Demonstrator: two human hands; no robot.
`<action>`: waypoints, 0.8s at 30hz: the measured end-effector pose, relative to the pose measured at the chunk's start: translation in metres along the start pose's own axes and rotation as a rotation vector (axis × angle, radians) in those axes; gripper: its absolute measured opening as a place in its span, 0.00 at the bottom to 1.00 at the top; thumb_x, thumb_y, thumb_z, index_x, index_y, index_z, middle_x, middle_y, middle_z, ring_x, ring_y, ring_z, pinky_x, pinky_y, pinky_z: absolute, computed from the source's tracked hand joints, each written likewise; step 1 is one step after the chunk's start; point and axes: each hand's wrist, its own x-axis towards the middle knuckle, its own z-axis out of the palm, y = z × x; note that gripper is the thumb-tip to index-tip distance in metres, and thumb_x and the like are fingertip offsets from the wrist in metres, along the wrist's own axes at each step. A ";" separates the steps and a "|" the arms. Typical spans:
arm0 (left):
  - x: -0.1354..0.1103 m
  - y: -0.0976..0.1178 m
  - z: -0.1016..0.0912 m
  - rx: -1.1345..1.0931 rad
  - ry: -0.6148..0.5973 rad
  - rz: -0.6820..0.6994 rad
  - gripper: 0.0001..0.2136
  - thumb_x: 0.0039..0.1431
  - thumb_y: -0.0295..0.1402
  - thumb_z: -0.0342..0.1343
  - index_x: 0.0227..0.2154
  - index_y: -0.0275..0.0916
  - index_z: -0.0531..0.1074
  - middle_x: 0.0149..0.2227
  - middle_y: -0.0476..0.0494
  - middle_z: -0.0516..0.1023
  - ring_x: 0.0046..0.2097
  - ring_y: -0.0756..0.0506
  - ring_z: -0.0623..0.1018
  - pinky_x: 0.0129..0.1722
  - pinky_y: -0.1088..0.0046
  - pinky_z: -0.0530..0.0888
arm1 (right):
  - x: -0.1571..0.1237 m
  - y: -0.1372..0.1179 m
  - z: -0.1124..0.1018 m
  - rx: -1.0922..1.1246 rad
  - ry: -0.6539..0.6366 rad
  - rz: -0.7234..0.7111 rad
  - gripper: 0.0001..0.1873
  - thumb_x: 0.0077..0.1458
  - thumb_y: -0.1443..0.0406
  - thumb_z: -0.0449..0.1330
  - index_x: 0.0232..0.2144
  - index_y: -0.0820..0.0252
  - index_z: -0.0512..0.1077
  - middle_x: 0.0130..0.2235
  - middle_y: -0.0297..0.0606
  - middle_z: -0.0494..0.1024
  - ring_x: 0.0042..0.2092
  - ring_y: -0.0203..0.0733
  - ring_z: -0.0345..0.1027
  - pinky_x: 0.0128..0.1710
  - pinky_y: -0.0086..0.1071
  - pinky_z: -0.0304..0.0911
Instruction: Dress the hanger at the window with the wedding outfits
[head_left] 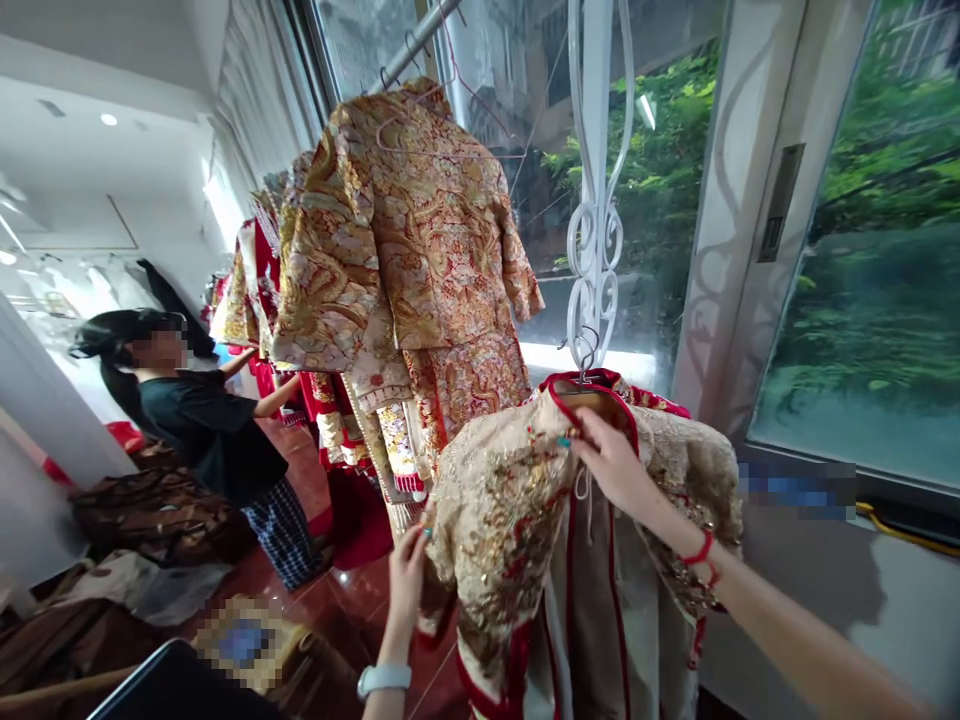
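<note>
A beige embroidered jacket (495,500) with gold beading and red trim hangs from a metal hanger (585,365) in front of me. Its front is open, showing the pale lining and a thin tie cord. My right hand (611,465), with a red string on the wrist, pinches the collar's front edge beside the neck opening. Lower down on the left, my left hand (407,570) has its fingers closed at the edge of the jacket's sleeve. A white watch band (384,680) circles that wrist.
Gold and red brocade jackets (450,230) hang from a metal rail (412,45) along the window. At left a person in a dark shirt (202,430) reaches toward the hanging clothes. A white scrolled metal post (592,220) stands behind the jacket. Brown bags (157,500) lie on the floor.
</note>
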 end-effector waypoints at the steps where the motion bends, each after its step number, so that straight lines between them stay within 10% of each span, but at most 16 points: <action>1: 0.000 0.011 -0.016 0.028 0.071 0.031 0.27 0.40 0.56 0.59 0.32 0.36 0.76 0.34 0.40 0.80 0.42 0.38 0.77 0.47 0.59 0.72 | 0.012 -0.009 -0.010 0.011 0.019 -0.024 0.13 0.61 0.63 0.50 0.46 0.59 0.68 0.31 0.36 0.74 0.31 0.42 0.68 0.33 0.34 0.63; 5: -0.038 0.050 -0.083 0.268 0.369 0.380 0.20 0.48 0.50 0.60 0.35 0.38 0.77 0.35 0.43 0.80 0.40 0.40 0.77 0.46 0.62 0.73 | 0.038 -0.026 -0.029 -0.024 0.125 -0.025 0.17 0.61 0.66 0.49 0.51 0.58 0.65 0.27 0.33 0.71 0.25 0.37 0.63 0.28 0.33 0.59; 8: -0.093 0.035 -0.091 0.366 0.451 0.474 0.18 0.49 0.50 0.60 0.30 0.39 0.77 0.32 0.44 0.80 0.38 0.40 0.78 0.45 0.63 0.74 | 0.028 -0.005 -0.013 -0.091 0.206 -0.005 0.19 0.59 0.66 0.48 0.53 0.60 0.64 0.33 0.42 0.75 0.31 0.43 0.69 0.33 0.36 0.63; 14: -0.130 -0.015 -0.044 0.371 0.284 0.123 0.24 0.52 0.55 0.53 0.34 0.37 0.76 0.31 0.43 0.79 0.34 0.41 0.77 0.36 0.65 0.75 | 0.001 0.035 0.001 -0.213 0.102 -0.050 0.23 0.61 0.61 0.48 0.56 0.63 0.62 0.37 0.48 0.77 0.38 0.51 0.73 0.39 0.41 0.65; 17: -0.132 -0.009 -0.022 0.502 0.306 0.281 0.21 0.54 0.50 0.54 0.40 0.38 0.73 0.39 0.39 0.75 0.42 0.38 0.75 0.42 0.58 0.74 | -0.011 0.042 -0.034 -0.247 0.051 -0.117 0.25 0.61 0.60 0.53 0.59 0.57 0.60 0.42 0.44 0.77 0.41 0.49 0.72 0.42 0.41 0.67; 20: -0.155 -0.007 0.010 0.611 0.436 0.554 0.26 0.48 0.46 0.62 0.48 0.39 0.67 0.47 0.34 0.68 0.50 0.33 0.70 0.48 0.50 0.72 | -0.042 0.074 -0.073 -0.307 0.274 -0.077 0.28 0.58 0.59 0.57 0.60 0.53 0.58 0.47 0.44 0.74 0.44 0.48 0.70 0.44 0.42 0.68; 24: -0.174 -0.019 0.055 0.591 0.163 0.747 0.30 0.44 0.44 0.64 0.49 0.40 0.61 0.47 0.34 0.68 0.50 0.32 0.72 0.46 0.48 0.74 | -0.100 0.143 -0.080 -0.585 0.223 -0.004 0.45 0.46 0.60 0.66 0.64 0.56 0.53 0.62 0.54 0.59 0.62 0.64 0.54 0.57 0.60 0.57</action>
